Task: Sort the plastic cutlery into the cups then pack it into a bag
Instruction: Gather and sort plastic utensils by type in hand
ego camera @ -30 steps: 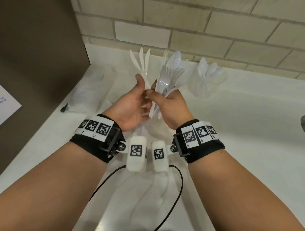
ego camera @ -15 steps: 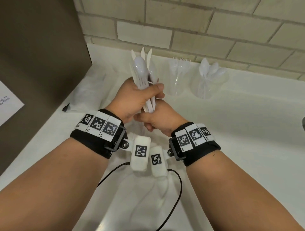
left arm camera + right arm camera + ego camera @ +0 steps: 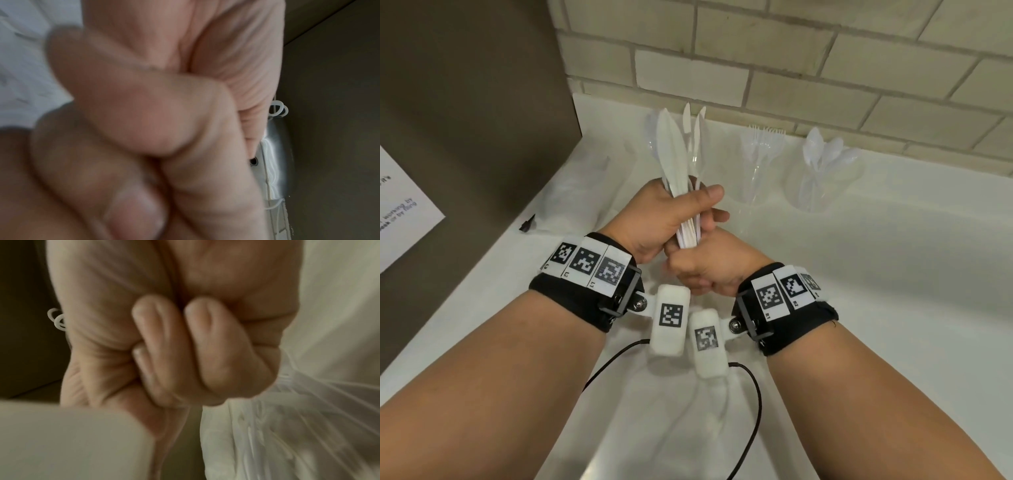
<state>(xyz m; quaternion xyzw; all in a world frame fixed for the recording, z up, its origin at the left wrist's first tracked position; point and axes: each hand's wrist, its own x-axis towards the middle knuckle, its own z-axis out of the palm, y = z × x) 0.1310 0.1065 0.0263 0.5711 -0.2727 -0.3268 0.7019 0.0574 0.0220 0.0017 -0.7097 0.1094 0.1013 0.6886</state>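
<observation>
The left hand point(image 3: 661, 219) grips a bundle of white plastic knives point(image 3: 676, 161) around the handles, fingers and thumb wrapped closed, blades pointing up and away. The right hand point(image 3: 709, 270) sits directly below and against the left hand, closed in a fist; its fingers curl around the lower ends of the same handles. In the right wrist view a clear plastic bag point(image 3: 287, 426) lies beside that fist; whether the fingers also pinch it cannot be told. Beyond the hands on the white bench point(image 3: 893, 274), a clear cup of forks point(image 3: 762, 164) stands to the right, and a clear cup of spoons point(image 3: 822, 171) farther right.
</observation>
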